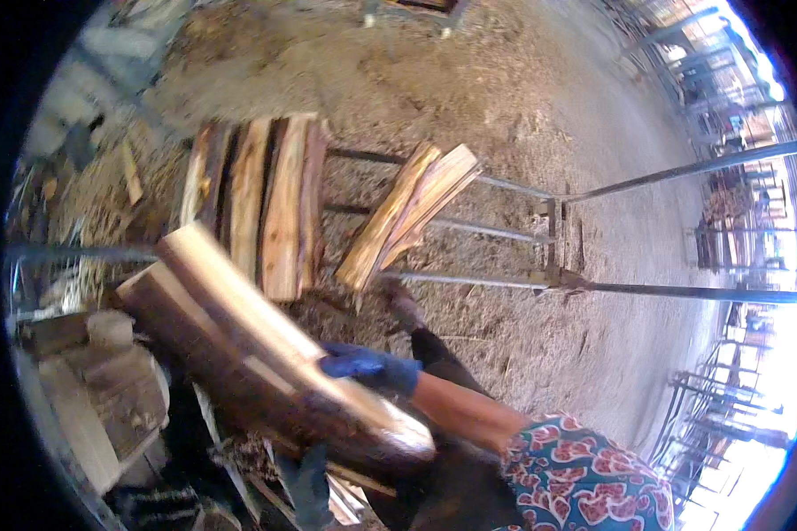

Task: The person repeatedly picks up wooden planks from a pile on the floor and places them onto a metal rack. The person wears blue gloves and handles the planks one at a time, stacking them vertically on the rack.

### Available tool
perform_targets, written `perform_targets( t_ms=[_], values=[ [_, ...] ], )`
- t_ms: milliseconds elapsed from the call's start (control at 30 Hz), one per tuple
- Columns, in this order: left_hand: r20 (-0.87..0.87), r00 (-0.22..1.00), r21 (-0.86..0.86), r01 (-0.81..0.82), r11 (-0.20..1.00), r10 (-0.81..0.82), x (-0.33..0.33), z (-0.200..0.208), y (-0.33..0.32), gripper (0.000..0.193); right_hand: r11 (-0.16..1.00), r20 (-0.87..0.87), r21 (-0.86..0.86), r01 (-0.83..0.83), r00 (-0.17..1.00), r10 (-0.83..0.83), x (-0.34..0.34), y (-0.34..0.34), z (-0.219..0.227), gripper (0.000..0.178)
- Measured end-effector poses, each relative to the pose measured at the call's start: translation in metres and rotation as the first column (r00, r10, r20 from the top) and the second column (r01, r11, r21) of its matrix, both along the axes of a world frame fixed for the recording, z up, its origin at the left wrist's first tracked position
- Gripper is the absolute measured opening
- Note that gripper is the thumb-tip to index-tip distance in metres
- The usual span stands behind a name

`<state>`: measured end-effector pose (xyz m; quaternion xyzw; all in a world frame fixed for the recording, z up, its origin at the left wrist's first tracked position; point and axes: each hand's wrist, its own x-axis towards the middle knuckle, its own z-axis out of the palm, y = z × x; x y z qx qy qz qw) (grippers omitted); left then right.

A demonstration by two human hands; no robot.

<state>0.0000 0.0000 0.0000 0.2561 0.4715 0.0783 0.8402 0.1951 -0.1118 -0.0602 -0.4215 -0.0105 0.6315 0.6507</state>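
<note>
My right hand (367, 367), in a blue glove, is closed over the upper edge of a bundle of bark-edged wooden slabs (239, 305). The bundle lies slanted across the lower left, in front of my body, and is smeared by motion. Its sawn faces are pale, its bark sides dark brown. Below it a dark bluish shape (310, 485) may be my left hand, but no fingers show. Beyond the bundle, several slabs (283, 212) lie side by side across a metal rail frame (505, 232). Farther right on the frame rest a few more slabs (407, 212), slanted.
At the left stands a wooden and metal structure (106, 389) with scraps around it. Long metal bars (700, 292) run off to the right. Racks with stacked wood (726, 208) line the far right. The ground (398, 80) is strewn with sawdust. My leg (443, 354) is beside the frame.
</note>
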Motion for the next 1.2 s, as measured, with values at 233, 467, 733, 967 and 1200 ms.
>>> perform_targets(
  t_ms=[233,467,733,967,1200],
  values=[
    [-0.195,0.593,0.067,0.803,0.592,-0.781,0.254,-0.103,-0.112,0.016,0.558,0.301,-0.268,0.785,0.619,-0.726,0.091,-0.22,-0.141,0.032],
    [-0.35,0.468,0.329,0.873,0.361,-0.812,0.317,-0.217,-0.123,0.029,0.329,0.399,-0.46,0.825,0.523,-0.753,0.176,-0.295,-0.254,0.044],
    [-0.501,0.56,0.569,0.788,0.236,-0.66,0.41,-0.271,-0.014,0.03,0.271,0.915,-0.397,0.877,0.401,0.045,0.203,-0.265,-0.248,0.055],
    [-0.505,0.308,0.351,0.927,0.135,-0.806,0.409,-0.344,-0.003,0.042,0.291,0.699,-0.51,0.81,0.587,-0.408,0.266,-0.158,-0.265,0.056],
    [-0.186,0.668,0.248,0.742,0.623,-0.721,0.406,-0.309,-0.058,0.043,-0.027,0.469,-0.436,0.9,0.202,-0.86,0.273,-0.138,-0.288,0.055]
  ],
)
